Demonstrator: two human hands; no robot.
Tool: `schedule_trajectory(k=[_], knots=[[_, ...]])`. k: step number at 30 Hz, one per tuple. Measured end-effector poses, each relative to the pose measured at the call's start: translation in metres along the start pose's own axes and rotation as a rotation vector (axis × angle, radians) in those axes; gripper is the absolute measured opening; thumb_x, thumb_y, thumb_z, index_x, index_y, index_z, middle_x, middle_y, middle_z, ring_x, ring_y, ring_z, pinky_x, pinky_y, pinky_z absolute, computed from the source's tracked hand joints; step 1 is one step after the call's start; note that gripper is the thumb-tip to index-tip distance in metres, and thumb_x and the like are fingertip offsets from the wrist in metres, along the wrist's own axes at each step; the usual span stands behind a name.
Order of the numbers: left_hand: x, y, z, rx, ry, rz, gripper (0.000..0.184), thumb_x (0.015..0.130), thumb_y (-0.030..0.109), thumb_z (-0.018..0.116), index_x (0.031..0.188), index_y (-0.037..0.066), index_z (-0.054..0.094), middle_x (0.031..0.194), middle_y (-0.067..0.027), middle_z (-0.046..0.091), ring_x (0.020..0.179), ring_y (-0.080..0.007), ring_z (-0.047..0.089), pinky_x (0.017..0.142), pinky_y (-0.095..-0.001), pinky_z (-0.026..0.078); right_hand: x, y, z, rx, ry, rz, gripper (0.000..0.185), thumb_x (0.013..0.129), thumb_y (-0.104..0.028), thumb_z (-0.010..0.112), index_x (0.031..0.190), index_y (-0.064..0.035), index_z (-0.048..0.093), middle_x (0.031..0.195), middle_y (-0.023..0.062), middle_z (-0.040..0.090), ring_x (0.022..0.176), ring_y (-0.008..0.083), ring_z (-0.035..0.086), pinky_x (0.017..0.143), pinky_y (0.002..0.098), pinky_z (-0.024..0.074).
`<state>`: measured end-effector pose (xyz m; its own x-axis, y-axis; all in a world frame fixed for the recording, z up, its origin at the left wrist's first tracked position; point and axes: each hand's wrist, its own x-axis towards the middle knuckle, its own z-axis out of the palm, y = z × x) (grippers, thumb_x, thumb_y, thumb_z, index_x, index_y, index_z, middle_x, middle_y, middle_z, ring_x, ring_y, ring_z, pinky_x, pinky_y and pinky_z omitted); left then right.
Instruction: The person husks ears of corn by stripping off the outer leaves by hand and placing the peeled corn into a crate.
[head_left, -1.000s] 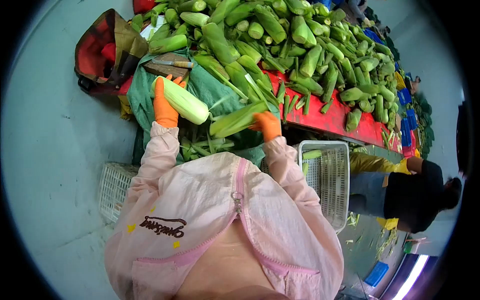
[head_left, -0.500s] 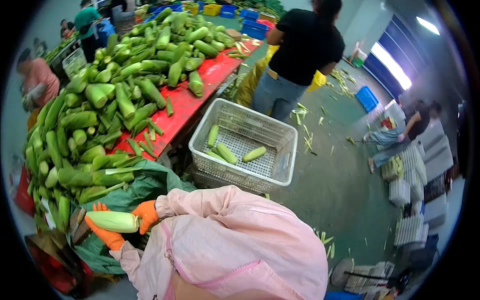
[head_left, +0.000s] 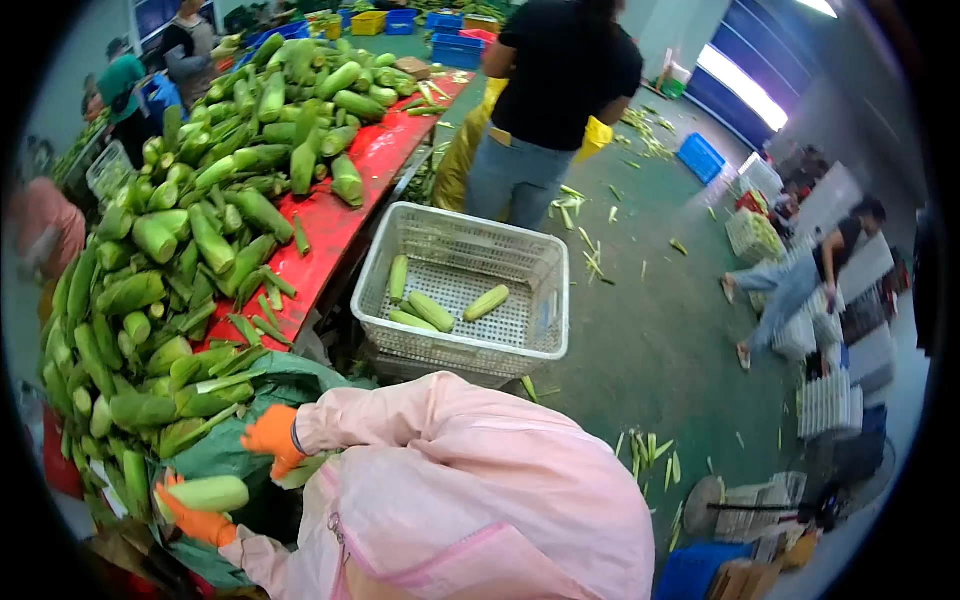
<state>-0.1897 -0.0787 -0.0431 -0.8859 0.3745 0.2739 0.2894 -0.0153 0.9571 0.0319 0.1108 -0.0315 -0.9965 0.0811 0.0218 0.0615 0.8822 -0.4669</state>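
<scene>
1. Clearly, through the head camera, I can make out an orange-gloved left hand (head_left: pixel 200 522) wrapped around a pale green, smooth-sided ear of corn (head_left: pixel 215 493), with the fingers bent over one end and the palm beneath.
2. I find that ear low on the left of my view, lying nearly level, in front of a crumpled dark green plastic sheet (head_left: pixel 228 446).
3. My view of the orange-gloved right hand (head_left: pixel 272 437) shows its fingers bent downward, near a pale green leafy piece (head_left: pixel 303 470) partly covered by a light pink jacket (head_left: pixel 480 470); whether they grip it, I cannot tell.
4. Beyond the hands I see a large heap of green, husk-covered corn (head_left: pixel 155 238) on a bright red tabletop (head_left: pixel 370 155).
5. Beside that tabletop I see a white perforated plastic crate (head_left: pixel 470 338) with four light green ears (head_left: pixel 432 312) lying loose on its bottom.
6. Just behind the crate I see a person in a black top and blue jeans (head_left: pixel 560 80), back to the camera.
7. Farther right, husk scraps (head_left: pixel 655 450) lie scattered on a dark green floor (head_left: pixel 640 370).
</scene>
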Motion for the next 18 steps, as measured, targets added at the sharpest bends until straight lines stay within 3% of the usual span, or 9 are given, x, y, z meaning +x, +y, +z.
schedule_trajectory(k=[1,4,6,7,9,13,15,16,18], knots=[[0.000,-0.001,0.008,-0.107,-0.041,0.004,0.043,0.101,0.022,0.041,0.140,0.004,0.043,0.129,-0.0184,0.058,0.116,-0.0271,0.057,0.102,-0.0381,0.043,0.001,0.000,-0.007,0.126,0.218,-0.036,0.098,0.063,-0.049,0.078,0.139,0.0000,0.041,0.116,0.0204,0.061,0.102,0.0342,0.062,0.082,0.0423,0.0506],[-0.029,0.061,0.063,0.971,-0.171,0.695,0.038,0.097,0.017,0.048,0.134,0.007,0.051,0.139,-0.0076,0.050,0.119,-0.0238,0.054,0.103,-0.0347,0.041,0.001,-0.008,-0.037,0.387,0.479,-0.025,0.098,0.064,-0.048,0.078,0.143,-0.0043,0.039,0.121,0.0215,0.060,0.107,0.0366,0.060,0.087,0.0411,0.0496],[-0.051,0.094,0.122,-0.215,-0.296,0.010,0.041,0.093,0.011,0.056,0.132,0.001,0.052,0.134,-0.0108,0.055,0.123,-0.0220,0.051,0.106,-0.0346,0.037,-0.003,-0.016,-0.070,0.519,0.266,0.088,0.087,0.067,-0.041,0.079,0.138,-0.0069,0.045,0.123,0.0180,0.061,0.110,0.0310,0.061,0.090,0.0373,0.0491],[-0.059,0.091,0.145,-0.313,-0.368,0.099,0.048,0.091,0.015,0.062,0.135,-0.001,0.049,0.131,-0.0140,0.056,0.124,-0.0223,0.049,0.107,-0.0360,0.036,-0.003,-0.007,-0.062,0.661,0.389,-0.012,0.080,0.067,-0.039,0.078,0.135,-0.0083,0.049,0.120,0.0166,0.062,0.109,0.0304,0.062,0.091,0.0370,0.0490],[-0.067,0.119,0.169,-0.402,-0.474,0.101,0.065,0.089,0.020,0.067,0.144,0.001,0.038,0.140,-0.0158,0.049,0.128,-0.0236,0.047,0.109,-0.0372,0.034,-0.015,0.020,-0.053,0.895,0.553,-0.050,0.069,0.066,-0.029,0.079,0.128,-0.0107,0.055,0.115,0.0119,0.066,0.107,0.0240,0.063,0.092,0.0362,0.0488],[-0.060,0.114,0.165,0.028,-0.391,0.447,0.065,0.091,0.016,0.066,0.146,0.001,0.035,0.140,-0.0157,0.049,0.128,-0.0214,0.047,0.107,-0.0332,0.036,-0.102,0.093,-0.071,0.968,0.752,0.466,0.050,0.069,-0.016,0.079,0.115,-0.0064,0.063,0.100,0.0066,0.068,0.090,0.0173,0.065,0.080,0.0345,0.0528],[-0.059,0.073,0.152,-0.287,-0.495,-0.087,0.057,0.093,0.014,0.064,0.143,0.000,0.040,0.132,-0.0146,0.055,0.121,-0.0186,0.053,0.102,-0.0296,0.040,-0.152,0.158,-0.051,0.689,1.034,0.575,0.046,0.071,-0.018,0.080,0.111,-0.0050,0.063,0.099,0.0075,0.068,0.088,0.0171,0.065,0.079,0.0360,0.0532],[-0.061,0.061,0.146,-0.275,-0.461,-0.089,0.057,0.093,0.014,0.064,0.143,0.000,0.040,0.132,-0.0146,0.055,0.121,-0.0186,0.053,0.102,-0.0296,0.040,-0.184,0.188,-0.051,0.752,0.906,0.690,0.049,0.069,-0.019,0.082,0.112,-0.0054,0.062,0.100,0.0086,0.068,0.089,0.0201,0.066,0.080,0.0362,0.0527],[-0.068,0.041,0.136,-0.214,-0.484,-0.234,0.048,0.095,0.013,0.062,0.138,-0.001,0.046,0.124,-0.0127,0.060,0.113,-0.0159,0.057,0.096,-0.0265,0.043,-0.227,0.235,-0.018,0.420,1.138,0.965,0.050,0.066,-0.022,0.081,0.109,-0.0052,0.061,0.101,0.0113,0.067,0.092,0.0246,0.066,0.083,0.0383,0.0513]])
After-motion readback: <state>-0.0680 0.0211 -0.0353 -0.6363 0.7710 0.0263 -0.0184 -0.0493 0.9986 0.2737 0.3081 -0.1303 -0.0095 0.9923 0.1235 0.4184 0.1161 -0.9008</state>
